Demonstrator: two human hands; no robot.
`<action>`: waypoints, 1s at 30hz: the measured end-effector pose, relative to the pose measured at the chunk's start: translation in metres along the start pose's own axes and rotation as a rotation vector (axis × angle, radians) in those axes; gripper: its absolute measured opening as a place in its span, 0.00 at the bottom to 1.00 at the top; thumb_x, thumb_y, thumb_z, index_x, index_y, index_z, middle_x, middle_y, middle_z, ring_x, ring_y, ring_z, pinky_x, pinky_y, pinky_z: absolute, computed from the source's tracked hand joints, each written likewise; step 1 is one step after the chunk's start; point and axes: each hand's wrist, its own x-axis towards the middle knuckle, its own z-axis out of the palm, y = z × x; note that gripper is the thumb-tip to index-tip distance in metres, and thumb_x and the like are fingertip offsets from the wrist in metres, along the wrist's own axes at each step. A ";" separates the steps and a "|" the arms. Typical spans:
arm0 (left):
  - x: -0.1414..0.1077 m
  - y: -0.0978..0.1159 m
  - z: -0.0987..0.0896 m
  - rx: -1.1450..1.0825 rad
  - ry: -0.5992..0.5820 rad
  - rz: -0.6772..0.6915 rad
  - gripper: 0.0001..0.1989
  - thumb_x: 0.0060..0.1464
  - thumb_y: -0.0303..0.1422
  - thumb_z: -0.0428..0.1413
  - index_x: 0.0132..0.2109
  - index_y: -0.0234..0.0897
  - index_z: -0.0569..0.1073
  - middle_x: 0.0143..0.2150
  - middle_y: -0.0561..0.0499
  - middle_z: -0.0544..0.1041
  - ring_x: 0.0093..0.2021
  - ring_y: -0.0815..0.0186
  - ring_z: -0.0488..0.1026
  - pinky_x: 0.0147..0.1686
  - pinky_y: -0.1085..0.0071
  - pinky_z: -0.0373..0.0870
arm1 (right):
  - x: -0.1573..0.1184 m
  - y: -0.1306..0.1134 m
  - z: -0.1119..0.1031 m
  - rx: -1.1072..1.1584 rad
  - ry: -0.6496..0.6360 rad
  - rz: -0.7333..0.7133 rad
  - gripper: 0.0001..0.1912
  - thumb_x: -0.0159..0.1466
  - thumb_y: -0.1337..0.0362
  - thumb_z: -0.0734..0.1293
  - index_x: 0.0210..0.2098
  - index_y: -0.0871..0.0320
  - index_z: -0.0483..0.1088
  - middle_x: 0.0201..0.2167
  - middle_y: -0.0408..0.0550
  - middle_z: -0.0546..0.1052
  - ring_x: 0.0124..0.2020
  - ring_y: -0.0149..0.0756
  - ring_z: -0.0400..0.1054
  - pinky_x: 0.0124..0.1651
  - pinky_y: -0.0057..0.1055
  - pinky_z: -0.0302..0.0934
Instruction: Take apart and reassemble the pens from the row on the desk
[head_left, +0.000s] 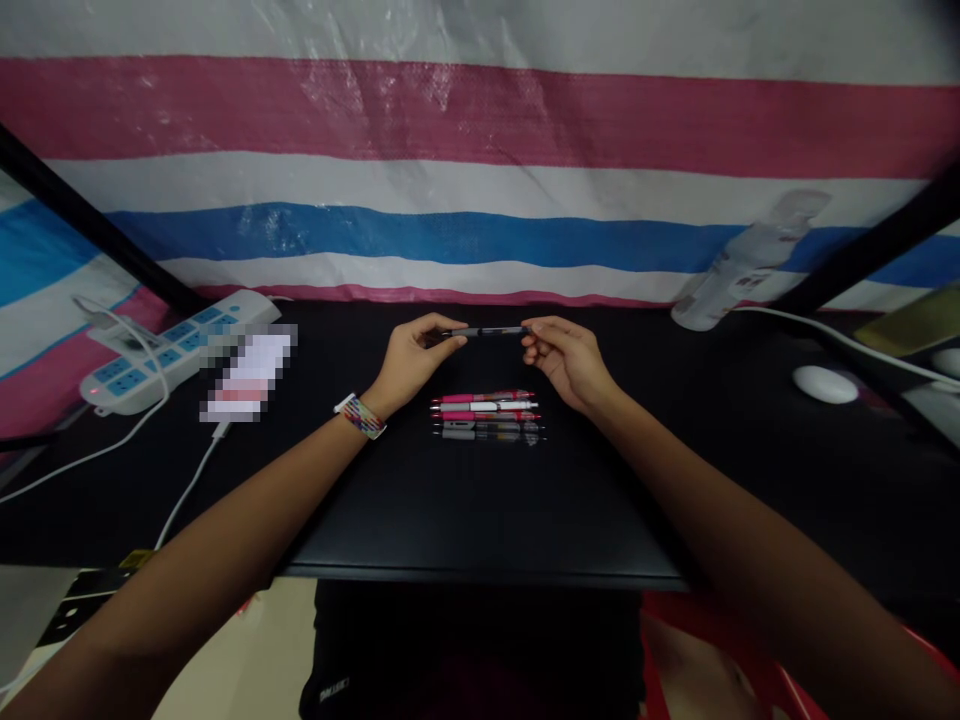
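Note:
Between my two hands a dark pen (495,331) lies level, just above or on the far part of the black table; I cannot tell which. My left hand (416,355) pinches its left end between thumb and fingers, and a colourful woven band (361,416) circles that wrist. At the pen's right end, my right hand (566,358) grips with thumb and forefinger, the other fingers curled. Nearer to me, several pens lie side by side in a row: red ones, a white pen (487,406), a pink-and-red pen (480,416) and dark clear-barrelled pens (491,435).
To the left are a white power strip (180,350) with a plug in it and a phone (251,375) on a white cable (191,480). On the right stand a clear bottle (739,265) and a white mouse (825,384). A striped plastic sheet (480,120) hangs behind the black table (480,510).

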 end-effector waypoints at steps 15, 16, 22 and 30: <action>0.001 0.004 0.002 -0.093 -0.029 -0.029 0.13 0.56 0.38 0.73 0.46 0.39 0.87 0.46 0.46 0.88 0.44 0.61 0.83 0.48 0.63 0.80 | -0.003 -0.002 0.003 0.147 -0.093 0.112 0.11 0.65 0.61 0.71 0.47 0.53 0.78 0.36 0.49 0.80 0.35 0.37 0.72 0.39 0.34 0.73; 0.001 0.004 0.002 -0.101 -0.028 -0.032 0.13 0.56 0.38 0.73 0.46 0.39 0.87 0.46 0.46 0.88 0.44 0.62 0.83 0.48 0.63 0.80 | -0.003 -0.002 0.003 0.138 -0.095 0.104 0.11 0.65 0.60 0.71 0.47 0.53 0.78 0.36 0.49 0.80 0.35 0.37 0.73 0.40 0.35 0.73; 0.001 0.002 0.002 -0.117 -0.015 -0.070 0.14 0.56 0.40 0.73 0.47 0.39 0.87 0.46 0.46 0.88 0.41 0.63 0.82 0.44 0.63 0.80 | -0.007 -0.004 0.005 0.138 -0.110 0.093 0.17 0.65 0.58 0.68 0.51 0.55 0.80 0.38 0.52 0.82 0.37 0.40 0.73 0.41 0.38 0.74; 0.000 0.003 0.003 -0.101 -0.020 -0.048 0.13 0.56 0.38 0.73 0.46 0.39 0.87 0.45 0.46 0.88 0.41 0.63 0.82 0.44 0.63 0.80 | -0.007 -0.001 0.010 0.164 -0.028 0.177 0.12 0.69 0.58 0.73 0.49 0.55 0.83 0.36 0.47 0.83 0.32 0.32 0.73 0.39 0.29 0.75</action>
